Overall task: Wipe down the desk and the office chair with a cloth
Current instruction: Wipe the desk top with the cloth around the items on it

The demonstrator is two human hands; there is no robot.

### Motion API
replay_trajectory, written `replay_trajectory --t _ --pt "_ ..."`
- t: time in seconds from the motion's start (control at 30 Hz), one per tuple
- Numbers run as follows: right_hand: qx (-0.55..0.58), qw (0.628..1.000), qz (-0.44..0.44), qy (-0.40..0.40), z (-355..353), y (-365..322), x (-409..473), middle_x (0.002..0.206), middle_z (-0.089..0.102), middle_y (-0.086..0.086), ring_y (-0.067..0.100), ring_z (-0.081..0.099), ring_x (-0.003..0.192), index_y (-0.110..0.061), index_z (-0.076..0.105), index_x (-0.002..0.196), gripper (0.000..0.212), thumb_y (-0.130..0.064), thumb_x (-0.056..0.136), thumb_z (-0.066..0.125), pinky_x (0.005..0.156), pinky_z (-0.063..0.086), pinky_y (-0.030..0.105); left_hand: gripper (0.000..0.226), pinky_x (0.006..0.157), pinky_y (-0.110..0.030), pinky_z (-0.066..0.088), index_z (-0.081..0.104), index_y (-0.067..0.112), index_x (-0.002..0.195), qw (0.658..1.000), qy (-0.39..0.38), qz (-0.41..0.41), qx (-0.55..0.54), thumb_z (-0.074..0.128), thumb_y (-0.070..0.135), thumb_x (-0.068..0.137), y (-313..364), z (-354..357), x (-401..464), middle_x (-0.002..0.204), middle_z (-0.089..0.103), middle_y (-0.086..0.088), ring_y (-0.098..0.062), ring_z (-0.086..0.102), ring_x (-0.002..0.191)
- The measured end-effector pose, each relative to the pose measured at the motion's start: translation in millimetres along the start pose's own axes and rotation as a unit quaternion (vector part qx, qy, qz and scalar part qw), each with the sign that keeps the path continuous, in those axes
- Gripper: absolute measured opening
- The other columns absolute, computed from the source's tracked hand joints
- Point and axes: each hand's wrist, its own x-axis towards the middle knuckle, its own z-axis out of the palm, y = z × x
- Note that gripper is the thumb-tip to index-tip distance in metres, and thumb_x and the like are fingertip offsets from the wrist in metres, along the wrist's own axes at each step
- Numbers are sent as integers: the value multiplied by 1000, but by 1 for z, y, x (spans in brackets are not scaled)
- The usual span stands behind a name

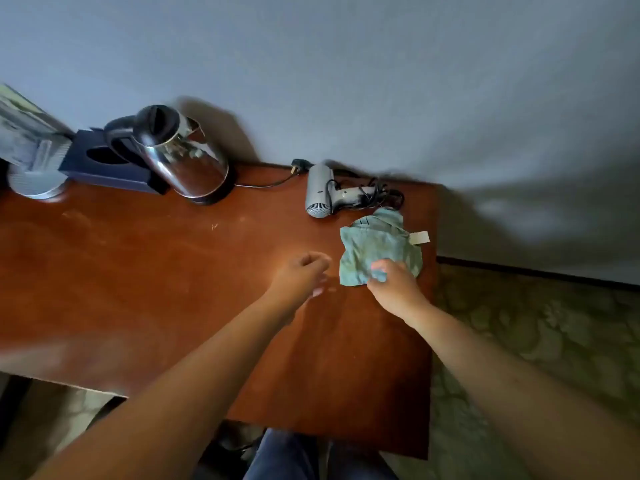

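kettle (183,157) at desk (156,271) back left, hair dryer (325,194) right, cloth (374,247) just before it

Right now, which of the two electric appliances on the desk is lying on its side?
The hair dryer, near the cloth, lies flat with its cord bundled at the handle. The kettle stands upright on its base.

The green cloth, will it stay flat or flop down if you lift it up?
Probably flop. The green cloth already lies crumpled and wrinkled on the desk, so it looks soft, not stiff. It seems thin and light, and the right hand bunches its near edge easily. The rest would likely dangle from that grip.
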Motion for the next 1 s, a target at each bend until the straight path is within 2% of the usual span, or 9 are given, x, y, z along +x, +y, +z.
replay_trajectory --t 0.07,0.17,0.27,0.37,0.47,0.67,0.77,0.9,1.0 --pt "-70 997 -16 27 1 1 17 149 37 8 31 35 139 -24 50 139 44 -28 96 59 108 37 38 16 79 -31 55 67 18 105 999 12 18 31 59 28 98 5 2 16 101 68 -1 -13 64 89" --pt "-136 989 -34 50 3 4 39 157 28 6 30 20 149 -26 41 147 56 -30 95 62 115 30 44 10 79 -34 55 67 25 98 995 17 44 84 58 29 95 5 7 45 92 68 7 -12 62 82" --pt "-188 979 -50 61 7 6 58 164 16 7 32 7 153 -32 29 155 69 -38 95 62 122 20 51 8 71 -35 54 64 32 93 987 15 64 149 60 36 88 12 13 72 94 71 4 -13 64 76" --pt "-207 977 -40 42 17 10 74 168 7 6 36 0 154 -40 18 157 77 -47 93 60 123 13 58 13 65 -33 55 63 30 103 964 12 114 240 58 33 92 19 20 102 105 67 5 -14 66 81" --pt "-230 969 -56 70 25 17 79 165 16 6 40 10 152 -44 19 154 81 -53 87 63 118 23 63 24 78 -28 50 60 28 117 920 16 190 342 55 29 93 26 26 123 120 59 5 -12 60 100" --pt "-277 952 -83 96 21 21 88 159 26 8 43 22 145 -47 20 152 84 -57 79 60 110 34 63 42 98 -39 46 51 18 136 818 92 327 463 54 17 94 34 34 160 136 48 0 -22 41 128" --pt "-292 950 -65 86 25 14 92 161 20 8 46 15 147 -45 19 152 79 -47 86 62 112 32 62 61 115 -37 29 41 14 146 760 97 355 535 60 14 88 41 36 183 147 42 -4 -25 32 140" --pt "-296 944 -103 103 36 12 86 157 29 8 47 21 145 -42 31 148 69 -32 88 61 110 34 62 71 119 -41 15 32 16 150 688 107 334 635 59 33 87 44 40 209 152 38 -3 -24 28 143" --pt "-287 935 -146 146 36 27 85 148 44 9 46 36 139 -38 43 143 65 -24 83 66 102 43 62 73 118 -47 12 39 19 145 669 123 328 656 58 58 87 44 47 226 146 44 -1 -23 33 140"
